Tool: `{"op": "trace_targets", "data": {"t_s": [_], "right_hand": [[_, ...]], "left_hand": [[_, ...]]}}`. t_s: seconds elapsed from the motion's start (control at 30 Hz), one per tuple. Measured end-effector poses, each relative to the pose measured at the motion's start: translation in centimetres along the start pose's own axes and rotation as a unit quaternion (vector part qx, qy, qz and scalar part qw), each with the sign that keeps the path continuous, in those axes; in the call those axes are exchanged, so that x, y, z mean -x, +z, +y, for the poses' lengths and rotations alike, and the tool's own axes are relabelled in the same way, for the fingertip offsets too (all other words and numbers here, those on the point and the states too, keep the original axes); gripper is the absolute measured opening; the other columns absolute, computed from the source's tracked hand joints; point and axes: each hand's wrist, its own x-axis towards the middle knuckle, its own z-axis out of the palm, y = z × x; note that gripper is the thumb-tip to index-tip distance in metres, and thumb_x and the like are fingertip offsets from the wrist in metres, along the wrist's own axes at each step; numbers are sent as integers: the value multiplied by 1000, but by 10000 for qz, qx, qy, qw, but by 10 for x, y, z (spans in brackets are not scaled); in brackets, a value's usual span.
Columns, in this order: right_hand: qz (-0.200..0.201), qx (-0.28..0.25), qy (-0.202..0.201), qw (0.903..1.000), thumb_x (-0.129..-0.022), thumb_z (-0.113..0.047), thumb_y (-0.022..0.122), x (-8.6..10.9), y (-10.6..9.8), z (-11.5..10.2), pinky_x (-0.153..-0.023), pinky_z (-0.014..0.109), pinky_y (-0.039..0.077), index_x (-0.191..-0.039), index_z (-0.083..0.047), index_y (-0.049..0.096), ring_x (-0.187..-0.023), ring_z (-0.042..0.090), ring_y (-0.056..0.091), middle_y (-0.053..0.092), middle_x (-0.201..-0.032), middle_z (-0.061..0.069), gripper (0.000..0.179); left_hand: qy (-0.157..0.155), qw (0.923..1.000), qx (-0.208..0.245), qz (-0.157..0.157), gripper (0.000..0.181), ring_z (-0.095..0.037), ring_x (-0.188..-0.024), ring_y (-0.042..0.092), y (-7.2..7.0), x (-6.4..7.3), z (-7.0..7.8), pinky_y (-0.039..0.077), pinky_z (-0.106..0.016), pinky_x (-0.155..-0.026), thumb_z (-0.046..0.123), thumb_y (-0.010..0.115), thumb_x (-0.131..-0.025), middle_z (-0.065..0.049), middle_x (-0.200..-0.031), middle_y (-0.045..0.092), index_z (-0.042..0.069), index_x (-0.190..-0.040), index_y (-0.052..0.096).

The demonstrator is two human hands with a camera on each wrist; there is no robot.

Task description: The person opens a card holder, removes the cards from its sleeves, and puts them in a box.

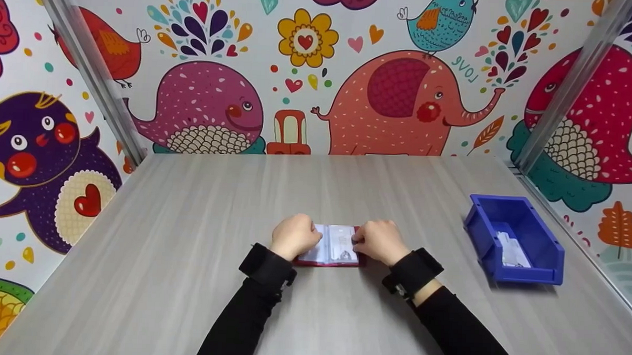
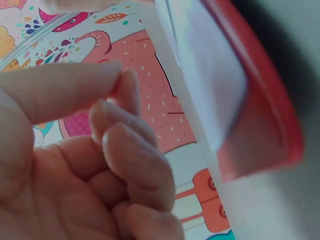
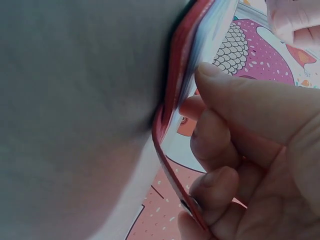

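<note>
A small red card holder [image 1: 358, 263] lies spread on the table, its clear sleeves [image 1: 317, 254] facing up. A card with print [image 1: 341, 242] shows in the right-hand sleeve. My left hand [image 1: 294, 235] is by the holder's left side. In the left wrist view its fingers [image 2: 142, 160] are curled, thumb tip against forefinger, with nothing visible between them; the red cover [image 2: 287, 125] stands apart. My right hand [image 1: 382, 240] grips the holder's right edge. In the right wrist view its thumb [image 3: 212, 75] meets the sleeve edges, and other fingers hold a thin red strap [image 3: 170, 175] with a snap.
To the right stands a blue bin [image 1: 528, 274] with some white, card-like pieces [image 1: 512, 250] inside. The grey wood-grain table [image 1: 189, 204] reaches back to printed wall panels [image 1: 298, 93], with metal posts at the corners.
</note>
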Motion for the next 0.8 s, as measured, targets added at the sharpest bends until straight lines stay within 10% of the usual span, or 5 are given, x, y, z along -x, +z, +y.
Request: {"op": "trace_targets", "data": {"t_s": [0.8], "right_hand": [[66,45,55,10000,-75,-16,85,-1,3,0,-70,45,41,-90,-12,81,-79,28,67,75,-86,3,16]], "left_hand": [[365,9987,-161,324,35,-24,-60,52,20,-2,12,48,-46,-61,10,57,-85,-5,-65,54,14,-55,40]]}}
